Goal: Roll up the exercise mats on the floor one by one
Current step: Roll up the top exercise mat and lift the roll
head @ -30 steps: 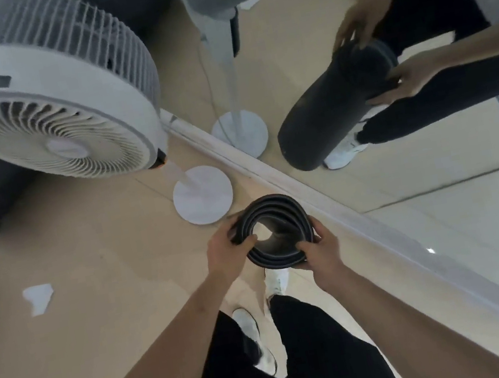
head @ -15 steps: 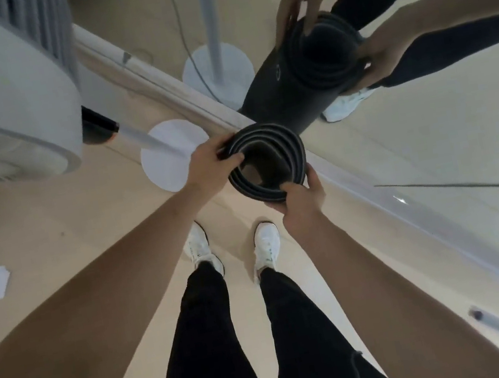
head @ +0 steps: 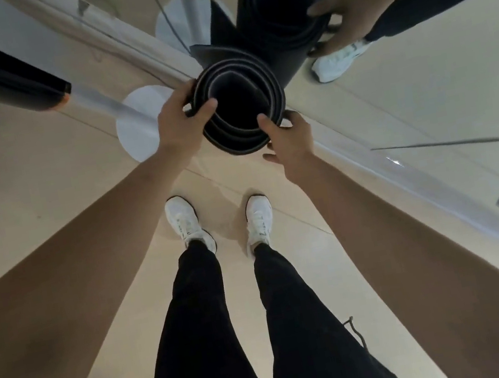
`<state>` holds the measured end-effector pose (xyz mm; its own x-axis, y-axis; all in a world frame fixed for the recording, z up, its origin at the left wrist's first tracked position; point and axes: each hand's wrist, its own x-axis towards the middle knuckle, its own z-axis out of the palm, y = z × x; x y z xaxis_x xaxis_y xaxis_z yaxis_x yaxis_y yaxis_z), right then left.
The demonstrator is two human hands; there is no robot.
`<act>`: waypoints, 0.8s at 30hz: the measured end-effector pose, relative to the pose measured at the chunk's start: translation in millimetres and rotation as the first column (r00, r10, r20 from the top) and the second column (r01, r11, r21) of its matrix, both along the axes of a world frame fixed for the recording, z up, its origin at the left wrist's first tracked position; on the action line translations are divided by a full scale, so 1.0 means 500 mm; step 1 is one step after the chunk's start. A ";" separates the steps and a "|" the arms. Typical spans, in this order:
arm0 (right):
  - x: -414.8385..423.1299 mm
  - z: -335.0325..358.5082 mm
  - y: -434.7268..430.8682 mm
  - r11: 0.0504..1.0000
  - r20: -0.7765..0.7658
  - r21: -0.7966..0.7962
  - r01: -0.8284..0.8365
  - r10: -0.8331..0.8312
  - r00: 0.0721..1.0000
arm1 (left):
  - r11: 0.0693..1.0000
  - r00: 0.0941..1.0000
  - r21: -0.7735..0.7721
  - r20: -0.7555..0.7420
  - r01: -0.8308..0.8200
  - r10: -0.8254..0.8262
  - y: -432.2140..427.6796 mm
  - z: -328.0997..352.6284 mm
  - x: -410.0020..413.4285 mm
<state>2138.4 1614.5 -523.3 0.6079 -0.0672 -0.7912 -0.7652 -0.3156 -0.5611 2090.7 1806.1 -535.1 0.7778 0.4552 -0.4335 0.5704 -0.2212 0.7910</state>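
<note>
Head view, looking straight down: rolled black mat (head: 241, 110) stands on end at the foot of a wall mirror (head: 423, 85), its spiral end facing the camera. Left hand (head: 178, 124) grips the roll's left rim, thumb hooked over the top edge, fingers closed on the outer layers. Right hand (head: 291, 139) clamps the lower-right rim, thumb on the coil edge. Mirror shows the same roll and hands. White round fan base (head: 143, 121) sits on the floor just left of the mat. Both white shoes (head: 187, 223) are below, well apart from it.
</note>
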 end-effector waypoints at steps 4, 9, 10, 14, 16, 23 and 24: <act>0.018 0.010 -0.007 0.997 0.043 -0.022 -0.070 0.071 0.997 | 0.992 0.984 -0.053 -0.143 -0.115 0.106 0.003 -0.002 -0.013; -0.007 0.059 -0.025 0.974 0.048 -0.080 -0.214 0.218 0.975 | 0.985 0.968 -0.102 -0.221 -0.141 0.115 -0.005 0.059 -0.037; -0.018 0.075 -0.032 0.965 0.045 -0.087 -0.247 0.251 0.967 | 0.987 0.969 -0.108 -0.231 -0.120 0.092 -0.011 0.081 -0.046; -0.081 0.162 -0.077 0.936 0.039 -0.077 -0.343 0.347 0.937 | 0.976 0.966 -0.185 -0.250 -0.116 0.067 -0.034 0.195 -0.086; -0.130 0.210 -0.106 0.924 0.036 -0.059 -0.379 0.381 0.924 | 0.965 0.967 -0.237 -0.250 -0.113 0.052 -0.052 0.258 -0.112; -0.338 0.388 -0.185 0.922 0.081 -0.147 -0.359 0.373 0.924 | 0.931 0.930 -0.249 -0.186 0.268 -0.317 -0.135 0.440 -0.235; -0.370 0.405 -0.189 0.929 0.089 -0.163 -0.333 0.350 0.933 | 0.906 0.903 -0.233 -0.172 0.352 -0.395 -0.143 0.450 -0.253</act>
<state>1953.5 1520.2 -320.7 0.6994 0.0536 -0.7127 -0.5306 -0.6293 -0.5679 1964.0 1734.6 -310.0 0.7549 0.0406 -0.6545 0.6328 -0.3073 0.7108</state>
